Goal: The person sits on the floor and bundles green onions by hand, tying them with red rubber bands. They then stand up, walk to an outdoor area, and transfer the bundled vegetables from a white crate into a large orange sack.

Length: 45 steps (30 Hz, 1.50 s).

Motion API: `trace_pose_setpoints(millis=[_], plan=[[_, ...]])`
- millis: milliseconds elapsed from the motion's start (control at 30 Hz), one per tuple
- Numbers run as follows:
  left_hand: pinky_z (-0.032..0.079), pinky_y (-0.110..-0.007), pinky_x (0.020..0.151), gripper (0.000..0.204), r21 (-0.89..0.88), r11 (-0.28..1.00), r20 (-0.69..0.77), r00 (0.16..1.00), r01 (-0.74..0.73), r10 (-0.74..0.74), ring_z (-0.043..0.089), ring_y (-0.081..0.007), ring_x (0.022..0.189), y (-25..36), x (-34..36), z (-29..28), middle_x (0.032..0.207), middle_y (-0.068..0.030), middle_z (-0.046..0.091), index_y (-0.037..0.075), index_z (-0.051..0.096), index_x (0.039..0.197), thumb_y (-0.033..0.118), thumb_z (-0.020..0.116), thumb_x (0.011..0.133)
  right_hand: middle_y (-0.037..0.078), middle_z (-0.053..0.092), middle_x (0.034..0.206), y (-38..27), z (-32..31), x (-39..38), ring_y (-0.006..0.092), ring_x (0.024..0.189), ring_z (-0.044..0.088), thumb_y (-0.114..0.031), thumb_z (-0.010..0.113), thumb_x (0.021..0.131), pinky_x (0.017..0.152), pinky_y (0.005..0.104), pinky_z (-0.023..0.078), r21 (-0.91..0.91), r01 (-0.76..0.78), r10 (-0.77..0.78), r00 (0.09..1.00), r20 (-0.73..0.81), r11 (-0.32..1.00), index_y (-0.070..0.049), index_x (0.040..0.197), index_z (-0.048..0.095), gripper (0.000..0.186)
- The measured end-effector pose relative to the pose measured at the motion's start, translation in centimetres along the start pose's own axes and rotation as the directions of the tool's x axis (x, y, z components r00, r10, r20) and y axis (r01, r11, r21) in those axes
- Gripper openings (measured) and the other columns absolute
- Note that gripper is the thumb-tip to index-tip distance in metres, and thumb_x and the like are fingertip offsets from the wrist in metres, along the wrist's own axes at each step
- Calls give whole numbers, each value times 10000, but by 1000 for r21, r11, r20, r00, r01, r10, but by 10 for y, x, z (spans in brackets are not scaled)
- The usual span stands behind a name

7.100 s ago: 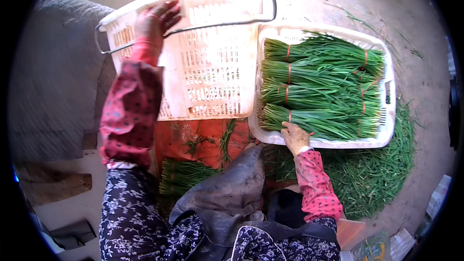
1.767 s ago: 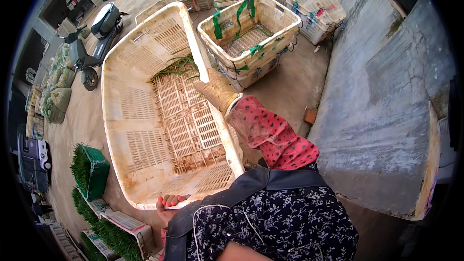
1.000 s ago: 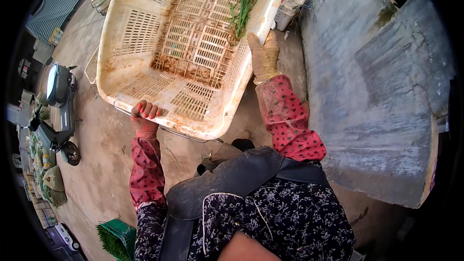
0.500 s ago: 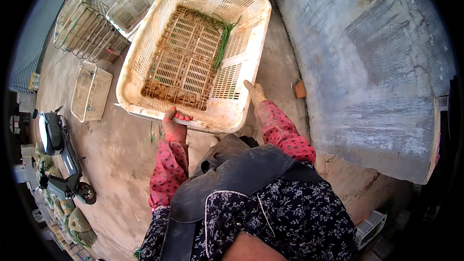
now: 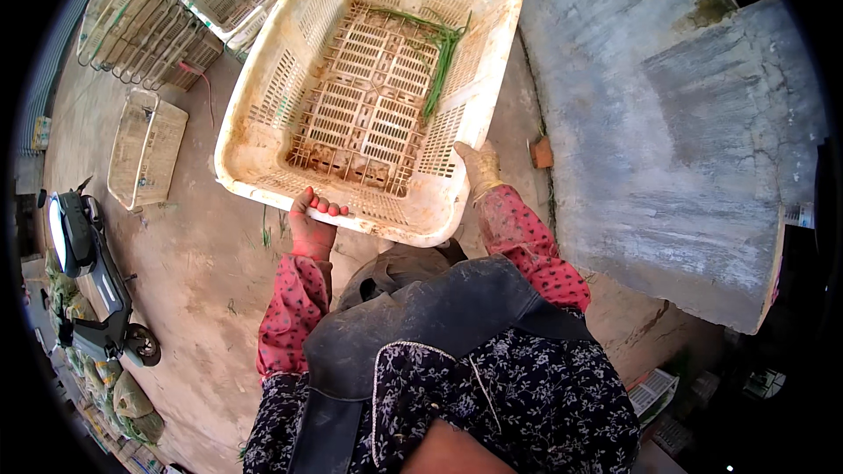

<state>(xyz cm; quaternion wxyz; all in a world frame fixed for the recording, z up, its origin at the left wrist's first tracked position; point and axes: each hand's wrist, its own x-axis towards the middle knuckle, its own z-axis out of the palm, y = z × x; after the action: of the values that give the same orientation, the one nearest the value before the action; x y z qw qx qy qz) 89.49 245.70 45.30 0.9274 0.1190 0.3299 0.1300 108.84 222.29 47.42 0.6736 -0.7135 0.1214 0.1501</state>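
A large white slatted plastic basket (image 5: 259, 154), stained brown, is held up at a tilt in front of me, with green stalks (image 5: 435, 75) lying inside it. My left hand (image 5: 312, 219) has its fingers curled over the near rim. My right hand (image 5: 479, 167), in a yellowish glove, grips the basket's right side, thumb on the rim; its other fingers are partly hidden. Both forearms wear red spotted sleeves, and a dark apron covers my body.
Stacked baskets (image 5: 140, 31) stand beyond at upper left, beside a single basket (image 5: 167, 149). A scooter (image 5: 101, 272) and filled sacks (image 5: 132, 395) line the left. A concrete wall (image 5: 667, 140) runs along the right, with a brick (image 5: 542, 152) at its foot on the floor (image 5: 202, 281).
Chive bundles filled the view seven seconds ago; now I am among stacked baskets. Since 1.8 seconds ago the carried basket has swung to face me; in the last half second it shifted slightly right.
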Motion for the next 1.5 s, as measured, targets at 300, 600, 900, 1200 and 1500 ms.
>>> trace_pose_setpoints(millis=[300,600,900,1200,1500], plan=[[535,-411,669,190,397,899,-282,957,182,-70,621,-221,687,-5,75,-38,725,-89,600,67,534,887,253,570,874,137,619,1023,-10,-25,52,264,954,578,-408,573,817,837,351,442,-909,193,132,957,257,370,-50,1080,590,444],[487,-333,756,118,886,-168,440,673,-431,594,604,-238,759,-5,51,2,809,-90,621,38,615,927,48,611,810,141,574,1169,-86,77,148,277,1107,525,-410,488,842,930,364,405,-836,515,16,850,527,191,-95,1121,600,435],[467,-416,744,317,822,-414,551,731,-392,403,583,-315,828,-2,101,2,894,-129,607,11,572,1059,-49,591,748,205,446,1315,-31,196,401,340,1203,448,-626,473,807,1004,400,362,-663,638,209,764,611,-391,-63,1371,356,805],[471,-470,844,351,846,-448,452,833,-287,319,588,-293,888,1,110,9,929,-117,603,-9,540,1112,18,561,763,225,227,1440,104,149,496,400,1294,304,-699,543,709,1044,446,312,-628,609,-9,714,700,-484,-36,1424,187,1038],[474,-458,829,346,854,-424,477,776,-300,412,594,-288,867,-1,105,1,926,-127,613,-13,549,1113,27,579,771,249,476,1221,94,153,323,388,1108,494,-716,586,649,898,449,427,-226,852,763,523,381,-472,-23,1345,363,1007]])
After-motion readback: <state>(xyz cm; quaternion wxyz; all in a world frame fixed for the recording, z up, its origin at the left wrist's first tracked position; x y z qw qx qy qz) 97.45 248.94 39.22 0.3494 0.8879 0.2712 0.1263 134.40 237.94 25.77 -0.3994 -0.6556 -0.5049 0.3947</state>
